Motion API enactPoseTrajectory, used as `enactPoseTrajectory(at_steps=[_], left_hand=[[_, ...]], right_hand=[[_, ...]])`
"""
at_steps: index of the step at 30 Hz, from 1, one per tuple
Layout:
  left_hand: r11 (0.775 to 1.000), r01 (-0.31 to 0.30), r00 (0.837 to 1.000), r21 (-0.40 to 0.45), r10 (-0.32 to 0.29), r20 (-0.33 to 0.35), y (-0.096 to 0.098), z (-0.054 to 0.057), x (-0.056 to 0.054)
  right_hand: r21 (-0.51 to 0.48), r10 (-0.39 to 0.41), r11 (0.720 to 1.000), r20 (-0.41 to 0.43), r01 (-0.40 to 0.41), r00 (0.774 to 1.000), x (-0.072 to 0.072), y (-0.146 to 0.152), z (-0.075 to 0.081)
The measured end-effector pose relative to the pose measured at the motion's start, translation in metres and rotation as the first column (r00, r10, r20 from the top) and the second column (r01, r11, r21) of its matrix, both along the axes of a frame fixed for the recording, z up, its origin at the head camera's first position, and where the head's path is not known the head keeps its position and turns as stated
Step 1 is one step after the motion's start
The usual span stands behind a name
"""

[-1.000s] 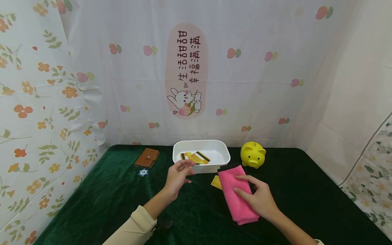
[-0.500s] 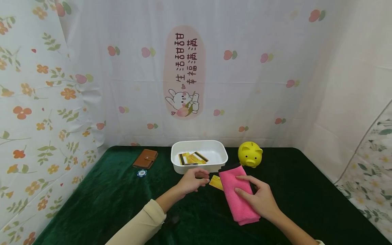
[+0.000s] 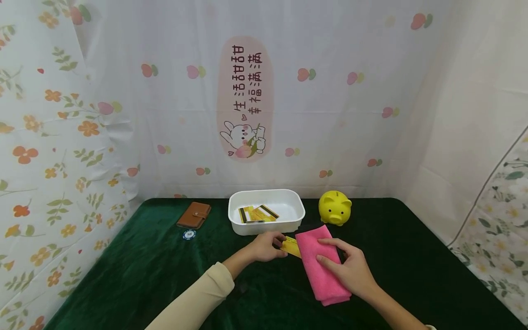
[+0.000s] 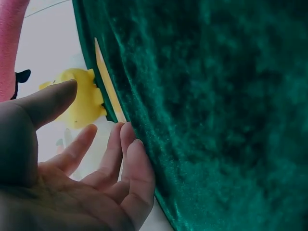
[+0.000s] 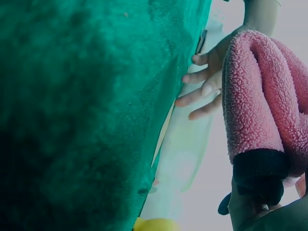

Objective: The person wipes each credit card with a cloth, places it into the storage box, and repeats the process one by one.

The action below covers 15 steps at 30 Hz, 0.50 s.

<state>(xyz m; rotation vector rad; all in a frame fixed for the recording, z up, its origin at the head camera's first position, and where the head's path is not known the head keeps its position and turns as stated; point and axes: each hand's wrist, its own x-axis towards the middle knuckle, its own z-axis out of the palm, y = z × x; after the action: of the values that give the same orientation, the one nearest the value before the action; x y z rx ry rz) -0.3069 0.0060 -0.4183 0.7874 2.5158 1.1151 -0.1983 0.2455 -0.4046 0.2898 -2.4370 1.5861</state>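
A folded pink towel [image 3: 322, 268] with a dark edge is held up by my right hand [image 3: 348, 268], thumb and fingers on it. In the right wrist view the fluffy folds of the towel [image 5: 255, 91] hang above the green cloth. A yellow card [image 3: 291, 247] lies on the cloth, its right end hidden behind the towel in the head view. My left hand [image 3: 266, 246] is at the card's left end. The left wrist view shows the fingertips [image 4: 126, 129] at the edge of the card [image 4: 108, 79], with the thumb held apart from it.
Behind the hands stands a white basin [image 3: 288, 224] with several yellow cards [image 3: 259, 213] inside. A yellow piggy bank [image 3: 335, 208] is to its right. On the left lie a brown wallet [image 3: 194, 215] and a poker chip [image 3: 189, 234] on the green cloth [image 3: 165, 275].
My left hand has moved right and down from in front of the basin to the yellow card. The right hand keeps the towel in nearly the same place; the head view has shifted slightly.
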Motion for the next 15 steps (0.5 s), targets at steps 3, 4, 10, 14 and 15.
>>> enactPoseTrajectory(at_steps=[3, 4, 10, 14, 15], left_hand=[[0.999, -0.003, 1.000, -0.033, 0.003, 0.000, 0.003, 0.000, -0.004], [0.999, -0.008, 1.000, -0.046, 0.008, 0.000, 0.004, 0.000, -0.005], [0.979, -0.033, 0.999, -0.200, 0.028, -0.030, 0.011, 0.002, -0.008], [0.951, -0.060, 0.997, -0.304, 0.043, -0.063, 0.015, 0.002, -0.008], [0.947, -0.066, 0.997, -0.314, 0.049, -0.063, 0.016, 0.002, -0.008]], right_hand=[[0.010, 0.006, 1.000, -0.011, -0.006, 1.000, -0.001, 0.000, 0.001], [0.014, 0.006, 1.000, -0.015, -0.006, 1.000, -0.002, 0.000, 0.001], [0.031, -0.003, 1.000, -0.005, 0.003, 1.000, -0.002, 0.001, 0.000], [0.031, -0.008, 0.999, -0.004, 0.008, 1.000, -0.002, 0.002, -0.001], [0.032, -0.009, 0.999, -0.005, 0.009, 1.000, -0.002, 0.002, -0.002]])
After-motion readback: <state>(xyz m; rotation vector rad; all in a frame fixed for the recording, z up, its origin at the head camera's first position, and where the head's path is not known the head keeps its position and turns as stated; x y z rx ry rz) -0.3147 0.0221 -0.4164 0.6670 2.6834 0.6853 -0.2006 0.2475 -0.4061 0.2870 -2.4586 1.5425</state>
